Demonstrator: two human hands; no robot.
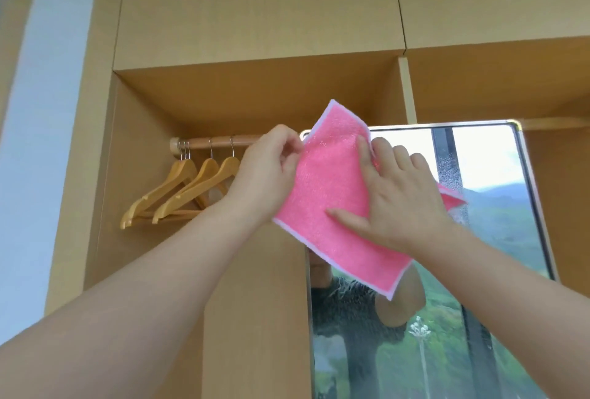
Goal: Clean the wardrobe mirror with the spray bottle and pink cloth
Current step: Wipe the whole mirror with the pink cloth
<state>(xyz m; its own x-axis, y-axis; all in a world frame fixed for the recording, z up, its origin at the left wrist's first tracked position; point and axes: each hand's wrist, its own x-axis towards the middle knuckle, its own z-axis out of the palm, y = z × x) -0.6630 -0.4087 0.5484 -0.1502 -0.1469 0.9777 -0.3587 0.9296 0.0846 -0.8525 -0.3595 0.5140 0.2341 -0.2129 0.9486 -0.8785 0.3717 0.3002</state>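
The pink cloth (332, 194), edged in white, is spread flat over the upper left corner of the wardrobe mirror (498, 239). My right hand (399, 200) lies on the cloth with fingers spread, pressing it against the glass. My left hand (268, 175) pinches the cloth's left edge between thumb and fingers. The mirror has a silver frame and reflects green hills, a window bar and part of a person. No spray bottle is in view.
The wooden wardrobe (255, 15) surrounds the mirror. A wooden rail (217, 141) in the open left compartment carries several wooden hangers (178, 191). A white wall (38, 143) runs down the left side.
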